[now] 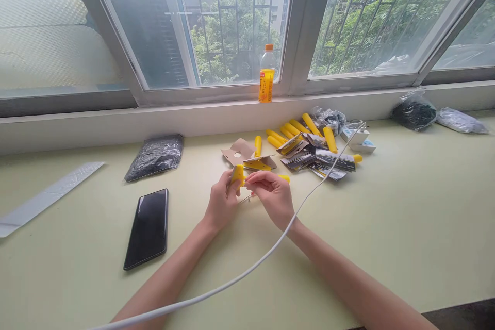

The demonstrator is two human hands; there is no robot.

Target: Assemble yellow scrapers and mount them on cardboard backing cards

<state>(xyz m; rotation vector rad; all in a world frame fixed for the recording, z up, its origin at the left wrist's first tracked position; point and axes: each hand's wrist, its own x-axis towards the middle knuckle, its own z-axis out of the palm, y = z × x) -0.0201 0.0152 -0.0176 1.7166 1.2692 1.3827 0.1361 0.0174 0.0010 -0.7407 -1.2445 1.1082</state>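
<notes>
My left hand [224, 195] is closed around the yellow plastic head [237, 175] of what looks like a scraper, held just above the table. My right hand [273, 195] meets it from the right, thumb and fingers pinched at the head's edge; what is between those fingertips is too small to make out. A yellow handle end [284, 178] shows past the right knuckles. Below the hands, a thin metal piece with a red spot [250, 197] is partly hidden. Just beyond lies another yellow scraper [258, 147] beside an opened brown cardboard sleeve [237, 153].
Several yellow-handled scrapers [330, 139] in printed cardboard sleeves [335, 159] are heaped behind my right hand. A white cable [247, 274] crosses in front of my arms. To the left are a phone [147, 229] and a black plastic-wrapped packet [155, 157]. A drink bottle [266, 77] stands on the sill.
</notes>
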